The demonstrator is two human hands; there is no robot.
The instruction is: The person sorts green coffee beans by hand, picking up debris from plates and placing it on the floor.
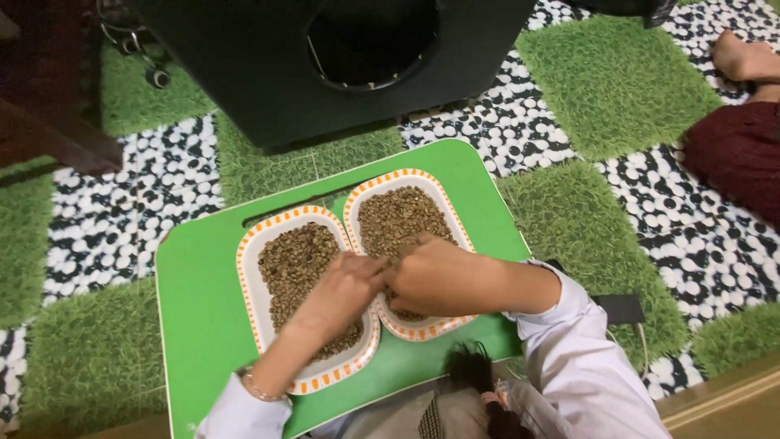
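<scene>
White sleeves nearest camera, bracelet (253, 389) on left wrist. Left hand (345, 289) over left tray (253, 268), fingers curled onto brown beans (294, 260), grip bunched together; what it pinches, cannot tell. Right hand (435, 276) over right tray (445, 213), fingers bent down into beans, grip closed-looking, pinch hidden. Hands touching between trays. Both orange-rimmed trays side by side on green bench (199, 309). Beyond: black box (268, 73) with round opening, grass-and-pebble floor mat (617, 81). Another person's foot (743, 57) far right
</scene>
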